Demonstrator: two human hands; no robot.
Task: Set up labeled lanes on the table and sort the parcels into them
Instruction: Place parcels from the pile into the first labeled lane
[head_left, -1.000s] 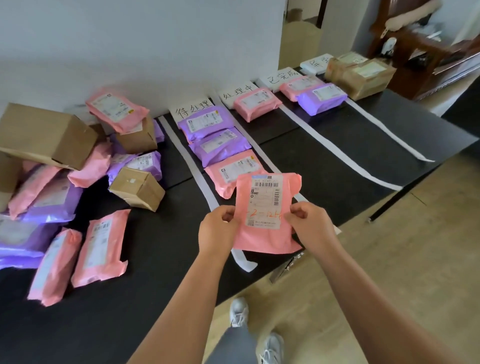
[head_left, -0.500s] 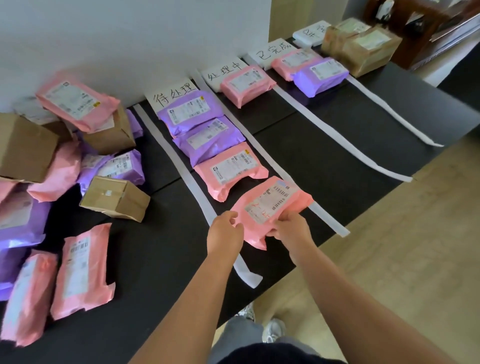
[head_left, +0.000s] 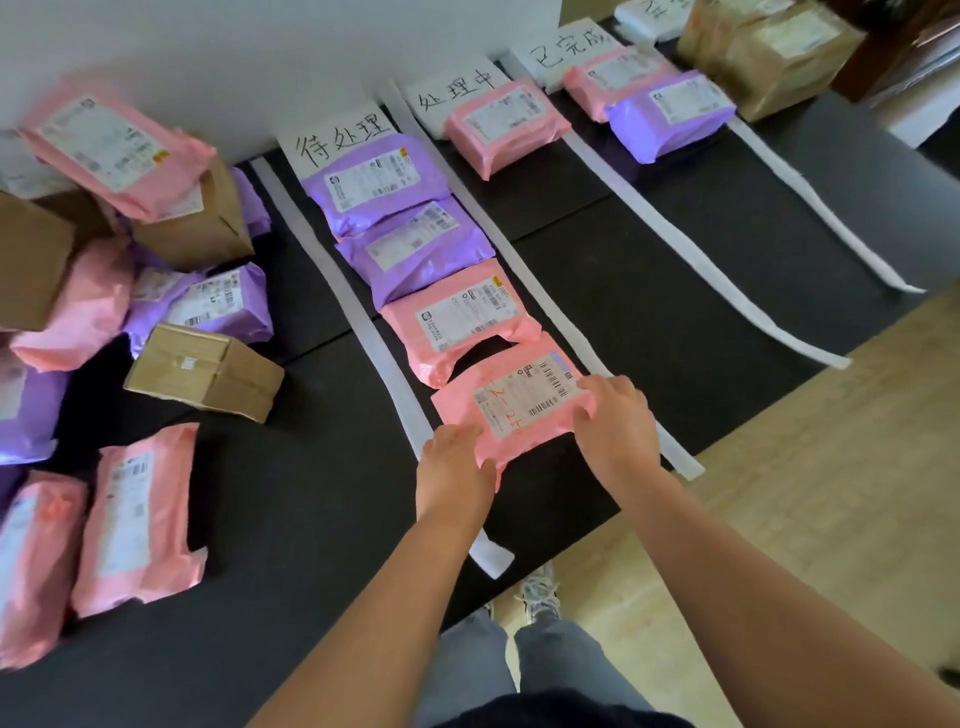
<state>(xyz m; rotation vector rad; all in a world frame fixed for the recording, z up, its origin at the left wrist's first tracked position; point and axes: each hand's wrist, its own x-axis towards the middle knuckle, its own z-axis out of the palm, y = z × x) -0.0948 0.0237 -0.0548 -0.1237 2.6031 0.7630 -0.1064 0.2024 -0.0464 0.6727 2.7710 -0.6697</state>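
- Left hand (head_left: 452, 467) held the near left corner of the pink parcel (head_left: 511, 410), fingers curled over its edge.
- Right hand (head_left: 615, 426) gripped the same parcel's right edge, fingers bent over the end of its shipping label.
- The pink parcel sat at the near end of the first lane, between two white strips (head_left: 332, 270), its far edge touching the pink mailer (head_left: 457, 322) behind it. Could not tell if it rested fully on the black table (head_left: 649, 270).
- Its printed white label showed barcodes and orange handwriting, a "2" legible and the rest unclear.
- First lane card (head_left: 343, 137) read 待处理. Behind the pink mailer lay two purple mailers (head_left: 379, 182), all label-up, print too small to read.
- Second lane card (head_left: 457, 88) read 处理中, with one pink packet (head_left: 506, 124) below it.
- Third lane card (head_left: 563, 47) read 已完成, with a pink bag (head_left: 613, 78) and a purple bag (head_left: 672, 114).
- Fourth card (head_left: 647, 15) was cut off at the frame edge and unreadable. Brown wrapped parcels (head_left: 769, 52) lay beside it.
- Unsorted heap at left: cardboard box (head_left: 205, 371), pink pouches (head_left: 137, 519), more purple and pink bags.
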